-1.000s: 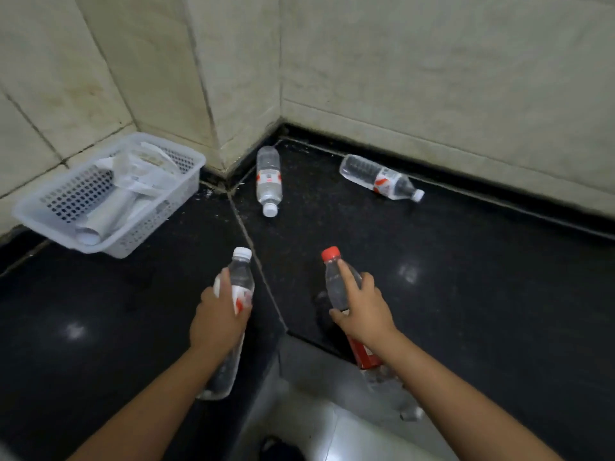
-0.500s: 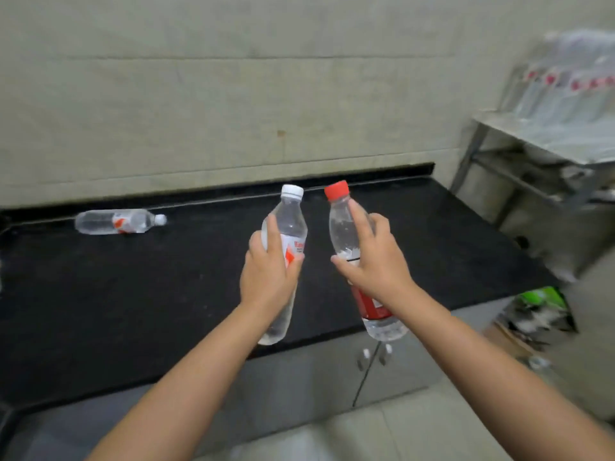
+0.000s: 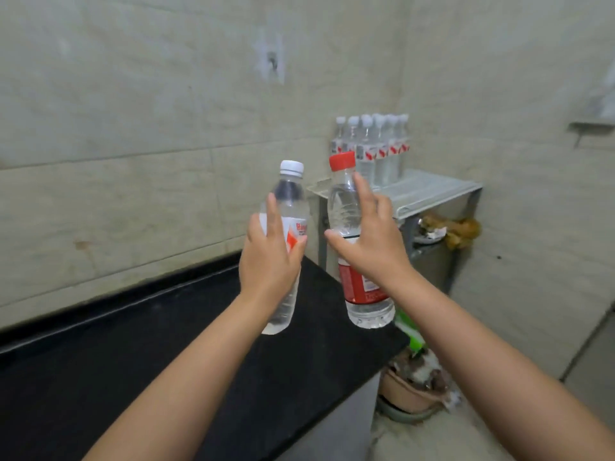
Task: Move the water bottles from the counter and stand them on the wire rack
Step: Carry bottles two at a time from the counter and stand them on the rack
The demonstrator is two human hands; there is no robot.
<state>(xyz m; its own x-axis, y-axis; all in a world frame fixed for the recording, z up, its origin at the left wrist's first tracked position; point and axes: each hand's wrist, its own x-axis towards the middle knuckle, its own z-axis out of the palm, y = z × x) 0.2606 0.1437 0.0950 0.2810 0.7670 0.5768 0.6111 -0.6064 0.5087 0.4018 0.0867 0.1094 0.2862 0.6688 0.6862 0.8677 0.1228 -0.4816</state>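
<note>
Since half a second ago you have swung toward the wire rack (image 3: 429,191), left hand (image 3: 268,261) clasping the white-capped bottle (image 3: 289,207), right hand (image 3: 372,241) the red-capped bottle (image 3: 346,201), both aloft; full, likely slick, so grip mid-body.

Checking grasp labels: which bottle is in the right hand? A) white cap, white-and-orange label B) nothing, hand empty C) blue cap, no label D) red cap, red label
D: the right hand wraps the red-capped bottle with the red label, held upright, while the left hand grips the white-capped bottle.
</note>
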